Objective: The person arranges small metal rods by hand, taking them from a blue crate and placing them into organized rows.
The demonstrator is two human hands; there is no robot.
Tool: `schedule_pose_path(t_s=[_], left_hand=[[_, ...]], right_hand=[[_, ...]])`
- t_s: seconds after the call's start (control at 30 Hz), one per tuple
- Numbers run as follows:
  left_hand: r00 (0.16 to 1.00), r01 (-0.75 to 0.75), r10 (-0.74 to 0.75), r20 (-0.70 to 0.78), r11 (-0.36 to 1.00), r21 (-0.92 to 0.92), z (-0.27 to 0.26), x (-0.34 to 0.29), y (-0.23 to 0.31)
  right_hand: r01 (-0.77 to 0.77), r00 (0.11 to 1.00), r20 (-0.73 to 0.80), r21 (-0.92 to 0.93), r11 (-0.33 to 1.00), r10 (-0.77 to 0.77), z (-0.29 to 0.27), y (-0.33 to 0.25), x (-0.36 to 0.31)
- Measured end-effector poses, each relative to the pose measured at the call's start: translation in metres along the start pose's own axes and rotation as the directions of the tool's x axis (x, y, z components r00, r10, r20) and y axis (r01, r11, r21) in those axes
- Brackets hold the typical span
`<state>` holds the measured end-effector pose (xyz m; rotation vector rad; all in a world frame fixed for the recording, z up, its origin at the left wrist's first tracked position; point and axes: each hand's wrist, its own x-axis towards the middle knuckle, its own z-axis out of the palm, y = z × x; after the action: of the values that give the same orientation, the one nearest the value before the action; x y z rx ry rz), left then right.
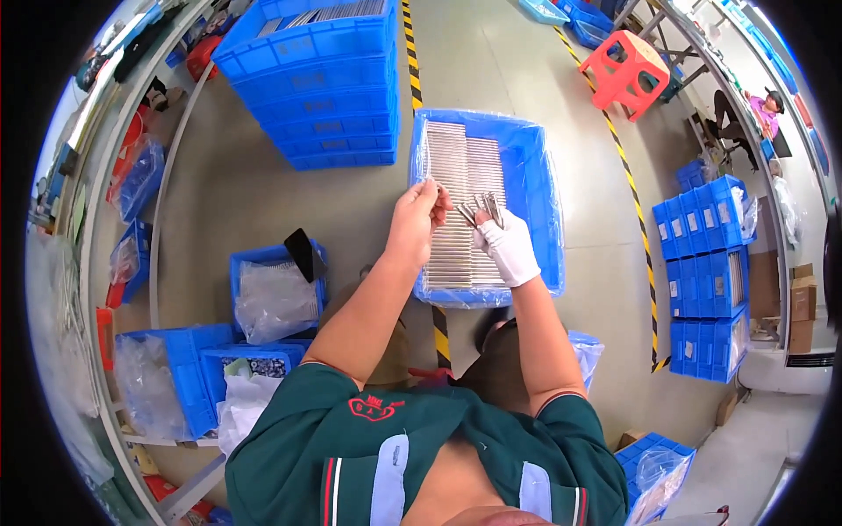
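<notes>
A blue plastic crate (pixel 553 210) lined with clear film stands in front of me. Slim silver metal rods (pixel 449 254) lie in it in two close-packed columns, and the right-hand strip of the crate shows bare blue. My right hand (pixel 509 247), in a white glove, grips a loose bunch of similar metal rods (pixel 481 210) above the columns, their ends fanned out. Bare, my left hand (pixel 419 215) hovers over the left column with thumb and fingers drawn together. Whatever may be between those fingertips is too small to make out.
A tall stack of blue crates (pixel 329 114) rises at the far left. More crates (pixel 281 289) with plastic bags and a dark phone-like slab (pixel 304 255) sit at the near left. Stacked bins (pixel 710 276) and a red stool (pixel 624 74) stand right; a person (pixel 759 118) sits beyond.
</notes>
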<state>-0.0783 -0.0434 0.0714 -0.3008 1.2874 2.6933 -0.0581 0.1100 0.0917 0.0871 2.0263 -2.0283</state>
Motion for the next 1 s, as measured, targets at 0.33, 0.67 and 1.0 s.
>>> schedule_pose_path(t_s=[0.33,0.67,1.0], left_hand=[[0.987,0.01,-0.035,0.157,0.988,0.156,0.004,-0.005,-0.011],[0.96,-0.227,0.123,0.25,0.866,0.446,0.005,-0.005,-0.002],[0.955,0.086,-0.135,0.263,0.978,0.188,-0.005,-0.003,0.001]], right_hand=[[0.285,0.875,-0.185,-0.55,0.785,-0.448,-0.002,0.009,-0.004],[0.257,0.88,-0.196,-0.572,0.779,-0.433,-0.004,0.005,-0.007],[0.27,0.896,-0.166,-0.533,0.801,-0.413,-0.01,0.007,-0.005]])
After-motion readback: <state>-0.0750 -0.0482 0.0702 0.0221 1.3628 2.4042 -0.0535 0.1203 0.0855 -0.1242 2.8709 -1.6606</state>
